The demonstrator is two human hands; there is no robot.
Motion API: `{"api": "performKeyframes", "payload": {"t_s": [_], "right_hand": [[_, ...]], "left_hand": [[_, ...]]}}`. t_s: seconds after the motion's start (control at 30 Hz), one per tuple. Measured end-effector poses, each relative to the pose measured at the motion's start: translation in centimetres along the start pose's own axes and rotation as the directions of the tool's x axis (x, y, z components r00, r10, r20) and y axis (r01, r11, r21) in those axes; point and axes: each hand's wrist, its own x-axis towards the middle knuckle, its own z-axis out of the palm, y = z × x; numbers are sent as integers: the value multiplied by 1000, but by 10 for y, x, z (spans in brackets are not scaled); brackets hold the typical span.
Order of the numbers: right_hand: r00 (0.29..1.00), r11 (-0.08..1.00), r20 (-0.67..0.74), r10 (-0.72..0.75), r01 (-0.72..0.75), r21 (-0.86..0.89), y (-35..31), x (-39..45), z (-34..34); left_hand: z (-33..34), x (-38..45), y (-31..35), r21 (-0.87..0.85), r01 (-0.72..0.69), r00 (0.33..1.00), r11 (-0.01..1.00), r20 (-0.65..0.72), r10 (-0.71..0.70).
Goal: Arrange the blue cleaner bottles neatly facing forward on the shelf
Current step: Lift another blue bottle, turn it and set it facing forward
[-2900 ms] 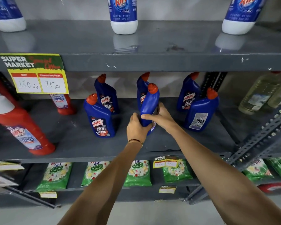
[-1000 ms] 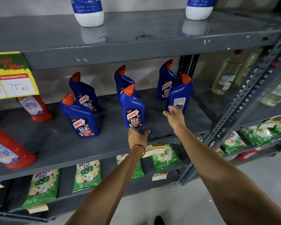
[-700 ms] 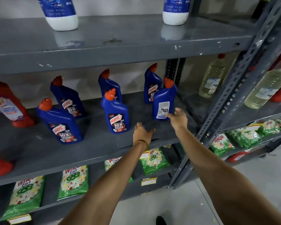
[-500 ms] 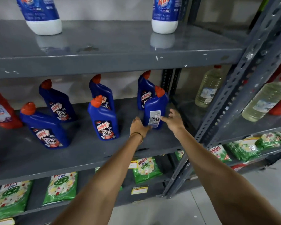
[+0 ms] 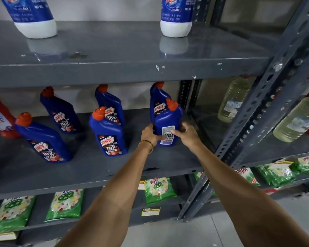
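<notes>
Several blue cleaner bottles with orange caps stand on the grey middle shelf [image 5: 96,168]. The front right bottle [image 5: 166,120] shows its white back label and barcode. My left hand [image 5: 150,133] grips its left side and my right hand [image 5: 185,134] grips its right side. The front middle bottle [image 5: 108,132] and the front left bottle [image 5: 43,139] show their front labels. Behind them stand three more blue bottles: back left [image 5: 61,111], back middle [image 5: 111,104] and back right [image 5: 157,98], labels forward.
A red cleaner bottle [image 5: 0,114] stands at the shelf's left end. Blue-and-white bottles [image 5: 175,16] sit on the upper shelf. A slotted steel upright [image 5: 248,122] runs close on the right, with pale liquid bottles [image 5: 234,100] behind it. Green detergent packs [image 5: 159,189] lie below.
The view swung right along the shelf. Both hands left the middle front bottle, now label forward, and closed on the front right bottle.
</notes>
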Motion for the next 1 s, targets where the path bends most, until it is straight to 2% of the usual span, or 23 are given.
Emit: {"api": "performKeyframes", "payload": {"t_s": [0.13, 0.33, 0.4, 0.5, 0.57, 0.63, 0.67, 0.73, 0.77, 0.87, 1.0], "right_hand": [[997, 996, 57, -52, 48, 74, -2, -6, 0], [987, 956, 116, -114, 78, 282, -23, -9, 3], [985, 959, 117, -128, 92, 269, -33, -9, 8], [992, 970, 27, -127, 118, 213, -43, -8, 14], [991, 973, 7, -137, 133, 191, -43, -9, 10], [989, 967, 54, -140, 125, 221, -40, -11, 1], [986, 961, 94, -137, 109, 253, -39, -13, -4], [972, 940, 188, -142, 73, 333, -38, -16, -10], [960, 926, 234, -154, 57, 374, -39, -17, -13], [920, 864, 347, -179, -21, 502, -39, -18, -21], [875, 808, 436, -210, -96, 581, -35, -15, -27]], "left_hand": [[-9, -7, -9, 59, -40, 999, 997, -22, 41], [0, -20, -5, 107, -137, 958, 985, -237, 159], [8, -25, 3, 138, -152, 937, 979, -296, 187], [19, -30, 9, 206, -185, 916, 961, -318, 245], [13, -30, 9, 162, -228, 944, 960, -205, 259], [-2, -24, 9, -18, -194, 980, 981, 32, 194], [-11, -21, 9, -113, -123, 973, 986, 183, 142], [-24, -16, 8, -236, 59, 889, 970, 454, 56], [-28, -15, 7, -273, 138, 846, 952, 532, 30], [-33, -13, 0, -346, 280, 794, 896, 607, -14], [-29, -13, -6, -355, 295, 743, 887, 669, 21]]}}
